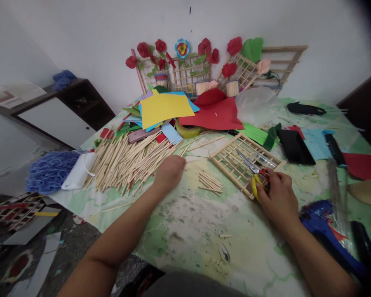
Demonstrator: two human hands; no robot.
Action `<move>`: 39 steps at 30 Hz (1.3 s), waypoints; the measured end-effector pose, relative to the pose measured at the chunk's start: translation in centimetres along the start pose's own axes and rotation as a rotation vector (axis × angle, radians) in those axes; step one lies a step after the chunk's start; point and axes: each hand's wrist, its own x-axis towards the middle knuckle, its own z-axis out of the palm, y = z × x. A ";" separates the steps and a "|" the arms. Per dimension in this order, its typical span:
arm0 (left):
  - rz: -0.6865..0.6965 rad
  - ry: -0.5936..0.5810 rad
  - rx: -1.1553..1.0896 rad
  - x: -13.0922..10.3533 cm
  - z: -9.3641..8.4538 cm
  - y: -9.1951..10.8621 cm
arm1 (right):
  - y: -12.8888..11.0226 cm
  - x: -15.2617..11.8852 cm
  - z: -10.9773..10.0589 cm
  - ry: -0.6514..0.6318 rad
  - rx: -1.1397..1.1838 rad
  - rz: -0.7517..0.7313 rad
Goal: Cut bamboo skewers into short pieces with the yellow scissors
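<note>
My left hand [169,172] rests knuckles-up at the right edge of a big heap of thin wooden sticks [126,161], fingers curled into the sticks; whether it grips one is hidden. My right hand [276,194] is closed around the yellow handles of a pair of scissors [253,171], whose blades point up-left over a flat wooden lattice frame [235,163]. A small bundle of short cut sticks [210,181] lies on the table between my hands.
Coloured paper sheets [185,109], a tape roll [188,131] and a black phone [295,146] lie further back. Lattice panels with paper roses [185,66] lean on the wall. A blue glue gun [324,225] sits at right, blue yarn [49,171] at the left table edge.
</note>
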 end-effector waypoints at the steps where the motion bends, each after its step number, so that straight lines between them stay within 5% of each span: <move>1: -0.105 0.005 0.015 0.2 -0.4 -1.1 | 0.0 0.0 0.0 0.000 -0.003 0.000; 5: -0.368 -0.048 -0.077 0.6 -1.4 -4.1 | 0.0 0.0 0.0 -0.002 -0.009 0.001; 8: -0.464 -0.103 -0.153 0.6 -1.4 -4.5 | 0.0 0.0 0.1 -0.001 -0.006 0.004; 18: -0.461 -0.292 0.008 0.8 -0.6 -3.2 | -0.1 0.0 0.0 -0.013 -0.010 0.017; 25: -0.430 -0.213 0.034 0.7 -1.0 -3.0 | 0.0 0.0 0.1 0.003 -0.004 0.002; 29: -0.406 -0.032 -0.277 0.7 -2.8 -2.3 | 0.2 0.0 0.2 0.022 0.005 -0.031; 32: -0.495 -0.028 -0.830 0.5 -3.8 -0.6 | 0.4 0.2 0.2 0.048 -0.002 -0.088; 35: -0.610 -0.212 -1.470 -0.2 -3.7 2.2 | 0.3 0.2 -0.4 0.106 -0.028 -0.140; 39: -0.702 -0.618 -1.817 -1.7 -2.1 6.1 | -1.4 -0.5 -1.8 0.179 0.009 -0.235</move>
